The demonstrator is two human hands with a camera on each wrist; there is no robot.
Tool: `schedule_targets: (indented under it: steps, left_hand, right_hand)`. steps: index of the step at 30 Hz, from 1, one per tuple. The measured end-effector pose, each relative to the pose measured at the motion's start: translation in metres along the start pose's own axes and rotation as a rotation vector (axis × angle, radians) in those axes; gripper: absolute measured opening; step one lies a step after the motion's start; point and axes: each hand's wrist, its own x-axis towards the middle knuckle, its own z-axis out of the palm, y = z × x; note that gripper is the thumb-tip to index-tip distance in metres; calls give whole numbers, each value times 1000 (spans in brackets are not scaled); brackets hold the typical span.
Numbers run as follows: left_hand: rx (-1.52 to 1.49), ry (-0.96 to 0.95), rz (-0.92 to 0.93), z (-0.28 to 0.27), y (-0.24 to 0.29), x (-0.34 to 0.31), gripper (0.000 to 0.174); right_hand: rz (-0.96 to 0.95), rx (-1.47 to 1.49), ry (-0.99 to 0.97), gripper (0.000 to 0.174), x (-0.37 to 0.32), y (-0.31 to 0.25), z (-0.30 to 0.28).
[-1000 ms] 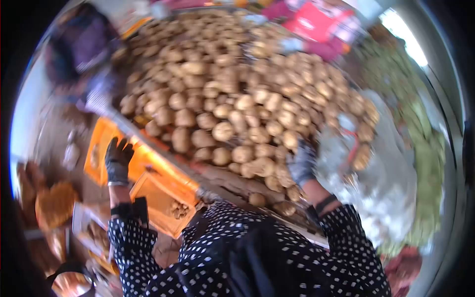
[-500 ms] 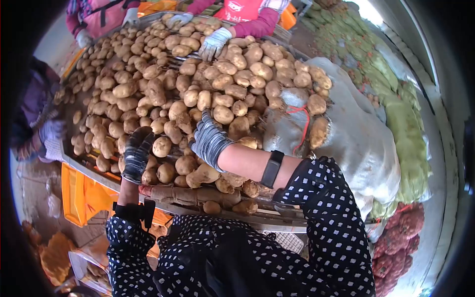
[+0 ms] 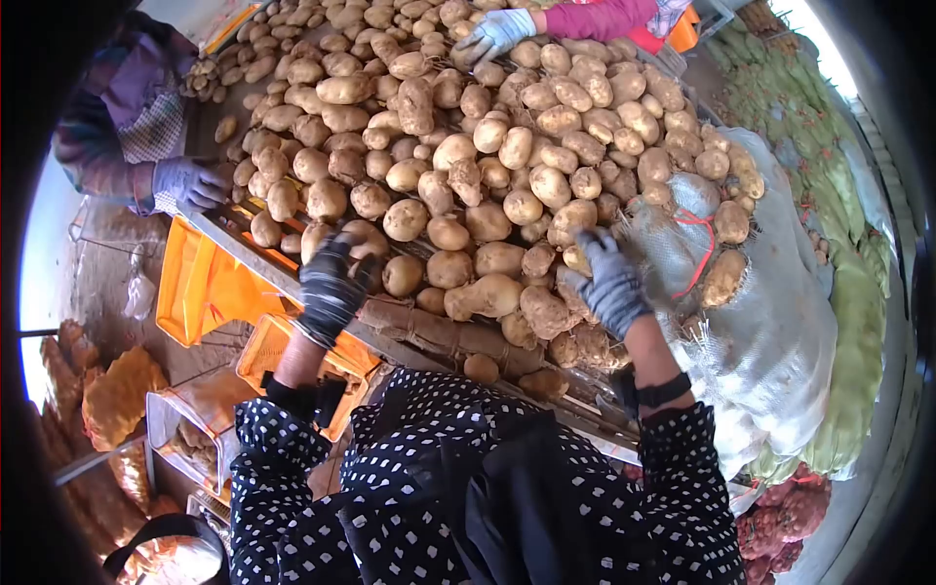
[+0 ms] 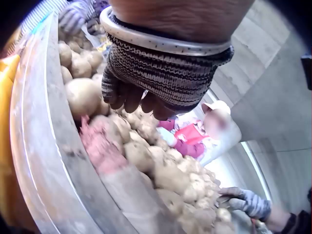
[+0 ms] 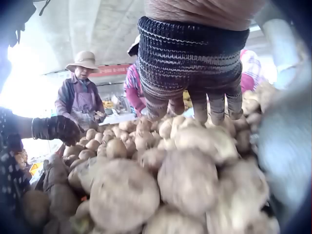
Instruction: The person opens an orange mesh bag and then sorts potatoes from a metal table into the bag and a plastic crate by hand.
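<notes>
Many brown potatoes (image 3: 405, 219) cover a slatted table with a raised rim (image 3: 249, 255). At its near left edge is my left hand (image 3: 331, 292) in a dark striped glove, fingers spread beside a potato (image 3: 364, 239). The left wrist view has that hand (image 4: 158, 80) above the potatoes, fingers bent downward, no potato visible in them. My right hand (image 3: 612, 283), gloved in grey stripes, lies over the near right part of the heap, its fingers spread by a small potato (image 3: 576, 259). In the right wrist view its fingers hang loosely (image 5: 192, 83) over potatoes; contact is unclear.
A white sack (image 3: 751, 322) with red string borders the heap on the right, green sacks (image 3: 838, 341) beyond. Orange crates (image 3: 185, 283) stand below the left rim. Other people's gloved hands are at the left rim (image 3: 190, 182) and far side (image 3: 497, 34).
My hands have separated: the right one moved right across the heap from beside the left. The head view has shifted. The person at left now has a hand by the rim.
</notes>
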Motion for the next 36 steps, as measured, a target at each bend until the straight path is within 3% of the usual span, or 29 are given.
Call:
schedule_targets:
  steps: [1,2,4,5,7,11,13,14,17,19,22,25,27,30,31,33,36]
  left_hand:
    - [-7,-67,174,4,22,1,31]
    - [-58,-183,270,9,48,1,35]
    - [26,-318,535,40,76,-5,48]
    - [116,-548,573,48,92,-5,49]
    - [414,-454,626,84,98,-15,47]
    - [507,-442,674,95,92,-7,51]
    - [145,-587,374,80,92,3,57]
    - [-80,-530,180,68,93,7,68]
    - [-1114,-627,-238,42,62,18,67]
    - [-1604,-622,-483,11,65,11,69]
    - [-1915,-605,-544,8,37,-5,63]
    - [-2175,-427,-620,2,39,-13,65]
    - [-2252,-344,-507,0,39,-12,72]
    - [-2333,-168,-622,-6,39,-15,70]
    - [-2327,-209,-560,-4,30,-16,68]
    - [-2515,-261,-621,-8,20,-23,68]
    - [-2284,-103,-694,-20,-15,-45,59]
  right_hand:
    - [55,106,14,66,-17,5,9]
    - [65,15,11,71,-30,1,8]
    - [29,95,150,73,-52,9,25]
    - [11,128,209,73,-60,13,32]
    - [12,114,176,79,-74,19,37]
    - [16,-56,59,92,-93,4,33]
    - [-15,-54,92,98,-90,8,49]
    - [-42,-34,175,98,-85,8,56]
    - [-38,-25,323,105,-70,-1,70]
    - [-21,-14,377,104,-60,-9,72]
    - [23,-29,472,82,-44,-15,77]
    - [76,-47,506,73,-37,-22,66]
    - [51,-68,484,75,-34,-12,69]
    - [37,-51,527,81,-32,-3,74]
    - [85,-128,545,85,-34,-2,78]
    - [183,-139,479,85,-38,0,80]
    - [168,62,391,82,-49,13,76]
